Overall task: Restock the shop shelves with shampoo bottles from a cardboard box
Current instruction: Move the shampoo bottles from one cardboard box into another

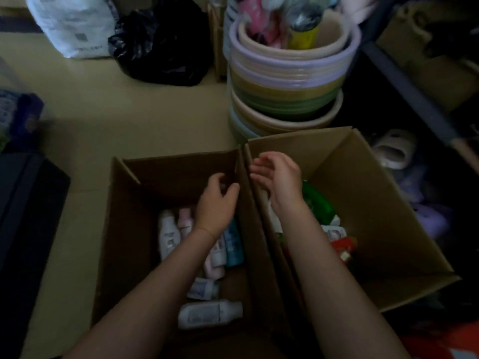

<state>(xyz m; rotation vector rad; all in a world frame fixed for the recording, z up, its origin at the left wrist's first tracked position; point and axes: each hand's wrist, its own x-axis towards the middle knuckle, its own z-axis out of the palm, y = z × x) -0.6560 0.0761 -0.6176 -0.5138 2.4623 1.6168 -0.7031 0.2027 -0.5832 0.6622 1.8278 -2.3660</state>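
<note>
Cardboard, brown and dull in the dim light, made up two open boxes set side by side on the floor. The left box (129,229) held a loose heap of small shampoo bottles (168,235), white, pink and blue, lying on their sides; the right box (388,216) held a green bottle (317,200) and a red one (343,244).

The left hand (216,206) hovered over the left box with its fingers (230,190) curled loosely and holding nothing. The right hand (278,177) hung above the right box near the shared wall, fingers spread and empty.

The bottles looked light, stiff and smooth (probably a little slippery), so each would likely be best taken round the middle of its body rather than by the cap. A stack of plastic basins (287,81) stood just behind the boxes.
</note>
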